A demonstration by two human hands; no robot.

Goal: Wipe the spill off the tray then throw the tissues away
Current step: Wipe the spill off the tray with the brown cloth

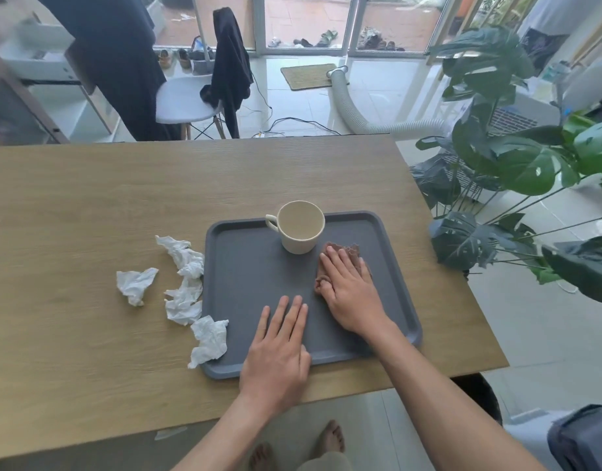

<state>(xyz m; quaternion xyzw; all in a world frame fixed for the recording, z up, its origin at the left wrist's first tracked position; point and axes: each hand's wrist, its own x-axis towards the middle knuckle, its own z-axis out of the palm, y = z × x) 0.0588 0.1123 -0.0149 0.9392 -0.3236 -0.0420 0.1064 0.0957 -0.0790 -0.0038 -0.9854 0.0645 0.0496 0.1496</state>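
Note:
A dark grey tray (245, 266) lies on the wooden table. A cream cup (301, 229) stands upright at its far middle. My right hand (347, 290) presses flat on a brown-stained tissue (343, 250) on the tray's right part, just right of the cup. My left hand (279, 348) lies flat, fingers apart, on the tray's near edge and holds nothing. Several crumpled white tissues lie left of the tray: one on its own (135, 283), a strip along the tray's left rim (185, 266), and one overlapping the near left corner (209, 339).
The table (89, 205) ends just right of the tray. A large leafy plant (517, 171) stands past that edge. A white chair (187, 100) draped with dark clothes stands beyond the far edge. My bare feet (330, 436) show below the near edge.

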